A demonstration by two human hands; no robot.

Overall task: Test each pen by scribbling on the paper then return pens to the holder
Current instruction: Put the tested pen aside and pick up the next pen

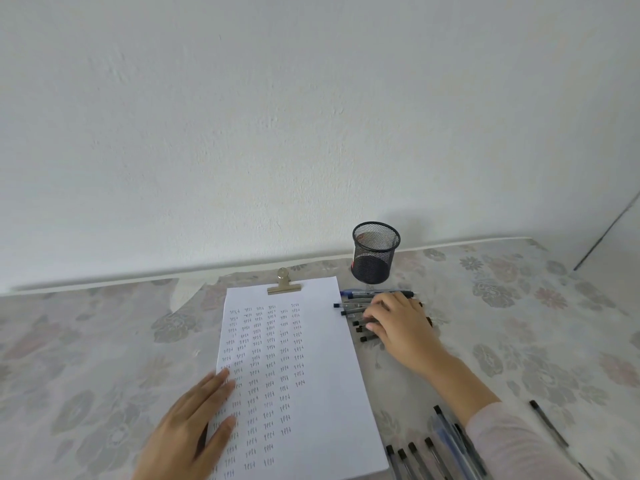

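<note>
Fingers (213,389) of the left hand (192,427) lie straight and close together, pressed flat on the lower left edge of the white sheet of paper (311,393), holding nothing. That hand reaches in over the pale floral tablecloth (86,341), which covers the table up to the plain white wall (311,98). The paper lies lengthwise away from the person and carries rows of small dark pen marks down its left and middle parts. A brass-coloured bulldog clip (284,286) grips its far edge. Just right of the paper's upper part, a loose cluster of dark-capped pens (356,310) lies on the cloth, with a blue-barrelled pen (377,293) at its far side. The right hand (398,323) rests palm down on this cluster, its fingers (377,313) gently curved over the barrels; whether they grasp any one pen I cannot tell. Beyond the hand, near the wall, the black wire-mesh pen holder (375,252) stands upright, apart from the pens. A pale pink sleeve (512,441) covers the right forearm. Beside it, near the paper's lower right corner, a second group of clear-barrelled pens (433,452) lies roughly side by side, and farther right a single black pen (549,424) lies alone.
</note>
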